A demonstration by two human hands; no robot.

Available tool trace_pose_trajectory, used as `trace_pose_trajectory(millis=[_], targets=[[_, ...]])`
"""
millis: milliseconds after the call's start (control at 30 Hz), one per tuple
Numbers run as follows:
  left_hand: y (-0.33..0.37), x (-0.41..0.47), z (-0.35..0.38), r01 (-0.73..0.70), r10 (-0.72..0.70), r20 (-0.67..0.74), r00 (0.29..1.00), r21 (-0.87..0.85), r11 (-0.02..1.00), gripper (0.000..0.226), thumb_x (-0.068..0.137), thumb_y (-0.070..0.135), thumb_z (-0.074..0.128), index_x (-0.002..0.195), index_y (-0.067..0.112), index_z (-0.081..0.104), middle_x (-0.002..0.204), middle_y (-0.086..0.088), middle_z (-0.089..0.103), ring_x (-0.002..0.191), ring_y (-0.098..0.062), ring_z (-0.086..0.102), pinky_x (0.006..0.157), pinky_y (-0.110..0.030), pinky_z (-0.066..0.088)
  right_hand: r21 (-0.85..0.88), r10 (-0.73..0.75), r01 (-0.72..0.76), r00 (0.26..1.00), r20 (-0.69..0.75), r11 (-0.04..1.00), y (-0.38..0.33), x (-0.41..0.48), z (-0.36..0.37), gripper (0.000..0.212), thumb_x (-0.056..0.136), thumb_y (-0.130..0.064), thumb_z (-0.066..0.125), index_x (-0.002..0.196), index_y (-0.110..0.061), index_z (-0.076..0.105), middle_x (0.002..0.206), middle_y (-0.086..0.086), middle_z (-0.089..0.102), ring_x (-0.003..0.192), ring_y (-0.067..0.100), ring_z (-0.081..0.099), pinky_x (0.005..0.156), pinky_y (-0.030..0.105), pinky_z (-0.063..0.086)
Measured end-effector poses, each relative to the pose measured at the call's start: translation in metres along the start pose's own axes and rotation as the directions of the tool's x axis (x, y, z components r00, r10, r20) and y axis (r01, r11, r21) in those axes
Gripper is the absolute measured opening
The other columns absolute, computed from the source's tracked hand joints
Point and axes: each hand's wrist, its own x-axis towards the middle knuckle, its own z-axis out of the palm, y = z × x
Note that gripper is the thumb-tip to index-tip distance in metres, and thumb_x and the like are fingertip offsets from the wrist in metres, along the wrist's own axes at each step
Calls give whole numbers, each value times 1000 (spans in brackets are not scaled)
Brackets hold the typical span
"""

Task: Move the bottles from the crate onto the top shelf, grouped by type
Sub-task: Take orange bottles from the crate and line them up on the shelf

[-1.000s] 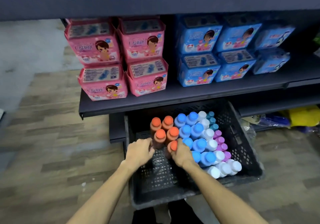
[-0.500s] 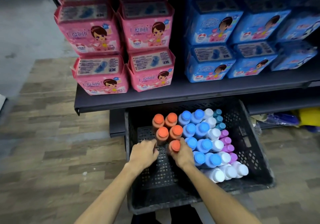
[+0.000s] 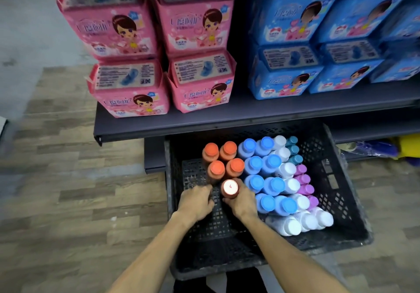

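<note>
We see even, moderate indoor light with soft shadows under the shelf (image 3: 227, 124). Glare whitens one orange bottle cap (image 3: 230, 187). Edges bow from the wide lens, and the whole frame looks slightly soft.

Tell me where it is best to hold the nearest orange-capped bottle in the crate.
Grip the orange-capped bottle around its neck just under the cap, coming from above. It stands upright, and neighbours crowd its far side, so only the top is free.
</note>
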Motion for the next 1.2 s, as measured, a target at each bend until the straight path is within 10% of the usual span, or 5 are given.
trace_pose_trajectory(millis=[333, 667, 1200], targets=[[-2, -3, -57, -84, 77, -89, 993, -76, 994, 25, 83, 31, 57, 106, 19, 54, 110, -9, 64, 103, -34, 60, 81, -40, 50, -29, -204, 202, 976, -81, 979, -28, -22, -52, 44, 67, -36, 84, 97, -34, 53, 88, -15, 62, 83, 11, 61, 63, 17, 40], [16, -7, -176, -238, 219, -307, 926, -22, 971, 22, 83, 37, 57, 101, 25, 58, 100, 6, 67, 97, -21, 61, 78, -37, 50, -67, -516, 519, 815, -264, 852, -123, -48, -175, 53, 64, -53, 79, 103, -20, 64, 94, -4, 64, 87, 14, 58, 78, 27, 44], [83, -90, -354, -382, 515, -563, 646, 346, 857, 14, 83, 39, 45, 87, 25, 48, 83, 6, 61, 82, -20, 59, 68, -36, 47, -155, -689, 715, 556, -464, 682, -244, -125, -329, 49, 58, -58, 75, 96, -29, 62, 89, -12, 65, 83, 6, 61, 77, 31, 52]])
